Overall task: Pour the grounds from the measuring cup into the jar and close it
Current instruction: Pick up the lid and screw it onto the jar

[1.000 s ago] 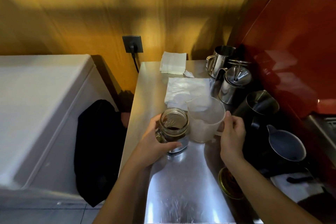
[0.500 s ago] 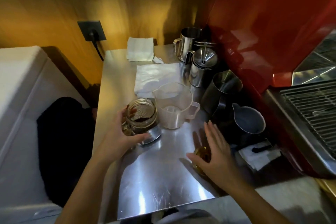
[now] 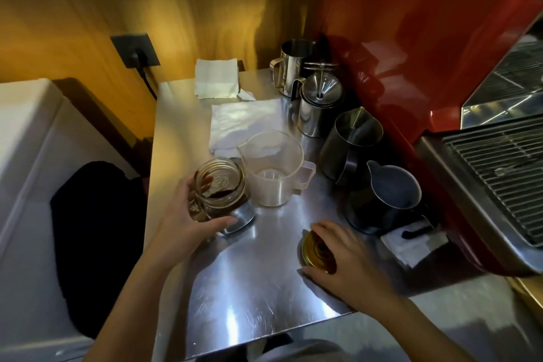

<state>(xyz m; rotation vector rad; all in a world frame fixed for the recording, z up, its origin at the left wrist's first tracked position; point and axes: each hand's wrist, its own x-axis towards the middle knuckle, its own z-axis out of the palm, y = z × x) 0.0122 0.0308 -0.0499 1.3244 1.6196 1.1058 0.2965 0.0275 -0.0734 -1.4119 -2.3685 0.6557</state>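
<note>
The pouring looked finished: the clear plastic measuring cup [image 3: 271, 169] stood empty and upright on the brushed steel counter [image 3: 258, 279], just right of the open glass jar [image 3: 219, 189] with dark grounds in its bottom. Now came the closing, and the trick, I judged, was to lift the lid level, seat it squarely on the mouth and turn without tipping the jar. The left hand [image 3: 188, 225] curled around the jar, tilting it slightly. The right hand [image 3: 346, 261] lay spread, fingers loosely curved, over the round gold metal lid [image 3: 316, 250] at the counter's near right, touching it but not yet gripping.
</note>
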